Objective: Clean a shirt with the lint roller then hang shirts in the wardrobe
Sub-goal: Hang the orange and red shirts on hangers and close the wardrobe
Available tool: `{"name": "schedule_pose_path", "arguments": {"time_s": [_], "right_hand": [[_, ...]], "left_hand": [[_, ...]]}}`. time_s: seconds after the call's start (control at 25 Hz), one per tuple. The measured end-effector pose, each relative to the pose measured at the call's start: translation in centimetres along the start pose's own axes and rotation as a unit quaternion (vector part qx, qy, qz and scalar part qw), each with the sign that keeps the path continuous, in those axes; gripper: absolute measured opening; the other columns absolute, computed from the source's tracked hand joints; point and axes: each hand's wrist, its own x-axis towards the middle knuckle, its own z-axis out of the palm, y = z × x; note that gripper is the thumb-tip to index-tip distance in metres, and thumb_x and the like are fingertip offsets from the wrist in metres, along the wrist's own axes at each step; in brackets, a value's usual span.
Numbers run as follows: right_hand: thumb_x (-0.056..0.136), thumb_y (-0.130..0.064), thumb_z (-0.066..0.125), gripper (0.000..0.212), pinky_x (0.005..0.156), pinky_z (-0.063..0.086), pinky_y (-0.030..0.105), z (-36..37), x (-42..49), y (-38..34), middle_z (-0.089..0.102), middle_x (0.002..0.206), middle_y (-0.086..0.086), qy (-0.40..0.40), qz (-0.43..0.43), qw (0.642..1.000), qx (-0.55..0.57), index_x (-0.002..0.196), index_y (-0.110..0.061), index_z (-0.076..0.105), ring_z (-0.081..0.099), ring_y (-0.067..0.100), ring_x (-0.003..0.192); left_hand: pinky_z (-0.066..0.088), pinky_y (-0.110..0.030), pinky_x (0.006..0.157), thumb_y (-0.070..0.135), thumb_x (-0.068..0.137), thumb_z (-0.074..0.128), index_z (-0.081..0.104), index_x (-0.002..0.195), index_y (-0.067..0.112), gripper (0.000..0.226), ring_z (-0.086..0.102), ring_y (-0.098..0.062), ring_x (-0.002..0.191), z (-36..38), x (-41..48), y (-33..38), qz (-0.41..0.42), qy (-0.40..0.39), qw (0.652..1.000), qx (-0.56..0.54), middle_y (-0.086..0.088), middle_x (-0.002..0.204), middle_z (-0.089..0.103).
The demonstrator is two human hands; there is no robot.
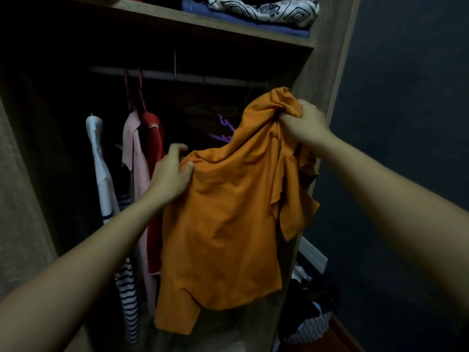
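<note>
An orange shirt (228, 212) hangs bunched between my two hands in front of the open wardrobe (317, 77). My right hand (304, 120) grips a twisted wad of its fabric at the top right. My left hand (172, 171) pinches the shirt's left shoulder edge, lower down. A purple hanger (224, 128) shows just behind the shirt, partly hidden by it. The wardrobe rail (193, 77) runs across above. No lint roller is in view.
A white garment (97, 153), a pink shirt (134, 153) and a red shirt (154, 148) hang at the left of the rail, with a striped one (128, 301) below. Folded cloths (256, 13) lie on the upper shelf. A basket of clothes (312, 323) sits on the floor at right, by a dark wall.
</note>
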Motion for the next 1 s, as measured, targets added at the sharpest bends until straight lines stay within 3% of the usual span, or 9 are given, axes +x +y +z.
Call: {"name": "schedule_pose_path", "arguments": {"time_s": [0.12, 0.2, 0.28, 0.36, 0.44, 0.6, 0.72, 0.88, 1.0], "right_hand": [[0.082, -0.035, 0.053, 0.019, 0.089, 0.052, 0.042, 0.8, 0.1, -1.8, 0.065, 0.106, 0.008, -0.013, 0.045, 0.997, 0.065, 0.096, -0.024, 0.060, 0.062, 0.026, 0.098], [0.082, -0.029, 0.053, 0.010, 0.082, 0.053, 0.038, 1.7, 0.3, -2.8, 0.067, 0.097, 0.008, -0.007, 0.060, 0.990, 0.124, 0.085, -0.024, 0.060, 0.064, 0.025, 0.091], [0.084, -0.023, 0.052, 0.010, 0.067, 0.050, 0.031, 2.4, 0.6, -3.5, 0.062, 0.083, 0.005, -0.013, 0.076, 0.980, 0.185, 0.086, -0.018, 0.060, 0.062, 0.022, 0.077], [0.084, -0.022, 0.051, 0.021, 0.057, 0.048, 0.026, 2.5, 0.8, -3.7, 0.058, 0.081, 0.004, -0.018, 0.089, 0.978, 0.188, 0.102, -0.013, 0.058, 0.060, 0.019, 0.070], [0.082, -0.024, 0.055, 0.035, 0.061, 0.052, 0.030, 1.9, 0.9, -3.3, 0.060, 0.091, 0.007, -0.024, 0.082, 0.986, 0.142, 0.115, -0.012, 0.053, 0.061, 0.022, 0.080], [0.075, -0.023, 0.070, 0.054, 0.077, 0.052, 0.034, -1.6, 0.5, -1.3, 0.054, 0.111, 0.005, -0.080, 0.050, 0.992, -0.080, 0.122, -0.020, 0.044, 0.057, 0.020, 0.092], [0.075, -0.022, 0.073, 0.066, 0.059, 0.053, 0.031, -3.0, 0.9, 0.1, 0.055, 0.112, 0.008, -0.098, 0.138, 0.985, -0.045, 0.131, -0.021, 0.039, 0.063, 0.022, 0.084], [0.085, -0.020, 0.062, 0.046, 0.039, 0.049, 0.020, -4.2, 1.1, 1.7, 0.060, 0.093, 0.008, -0.065, 0.188, 0.980, 0.001, 0.127, -0.017, 0.043, 0.063, 0.018, 0.065], [0.085, -0.037, 0.062, 0.053, 0.072, 0.055, 0.035, -5.2, 1.1, 3.4, 0.057, 0.111, 0.009, -0.062, 0.139, 0.987, -0.058, 0.130, -0.017, 0.045, 0.062, 0.025, 0.093]], "left_hand": [[0.043, -0.031, 0.090, 0.038, 0.084, 0.060, 0.041, 0.128, 0.012, 0.055, 0.056, -0.016, 0.103, 1.0, -1.0, 2.7, 0.048, 0.017, 0.993, -0.104, -0.013, 0.120, 0.051], [0.047, -0.019, 0.082, 0.057, 0.071, 0.059, 0.034, 0.120, 0.020, 0.066, 0.055, -0.001, 0.090, 2.3, -3.1, 5.4, 0.055, -0.057, 0.966, -0.248, -0.005, 0.114, 0.045], [0.046, -0.021, 0.087, 0.063, 0.060, 0.063, 0.018, 0.113, 0.032, 0.076, 0.053, -0.004, 0.102, 3.9, -4.8, 6.9, 0.045, -0.114, 0.950, -0.288, -0.002, 0.120, 0.037], [0.046, -0.029, 0.090, 0.055, 0.058, 0.070, 0.017, 0.106, 0.039, 0.073, 0.054, -0.011, 0.103, 4.9, -4.9, 6.9, 0.021, -0.126, 0.952, -0.277, 0.000, 0.117, 0.043], [0.048, -0.035, 0.082, 0.027, 0.064, 0.070, 0.033, 0.096, 0.038, 0.050, 0.059, -0.015, 0.081, 4.7, -3.5, 5.7, -0.010, -0.093, 0.957, -0.276, 0.001, 0.091, 0.060], [0.043, -0.027, 0.070, 0.002, 0.071, 0.062, 0.058, 0.072, 0.030, 0.028, 0.055, -0.012, 0.070, 1.7, -0.1, 3.3, -0.028, -0.020, 0.988, -0.153, 0.000, 0.073, 0.062], [0.047, -0.028, 0.071, 0.000, 0.078, 0.058, 0.066, 0.090, 0.019, 0.024, 0.060, -0.015, 0.076, -0.2, 1.2, 3.4, -0.012, -0.028, 0.997, -0.078, -0.003, 0.084, 0.065], [0.051, -0.036, 0.071, 0.007, 0.083, 0.053, 0.063, 0.095, 0.020, 0.020, 0.063, -0.030, 0.080, -1.2, 2.3, 2.8, -0.017, -0.074, 0.996, 0.037, -0.012, 0.086, 0.065], [0.049, -0.041, 0.074, 0.015, 0.087, 0.050, 0.059, 0.099, 0.016, 0.015, 0.060, -0.036, 0.086, -1.8, 2.8, 2.9, -0.033, -0.069, 0.992, 0.103, -0.015, 0.091, 0.062]]}}
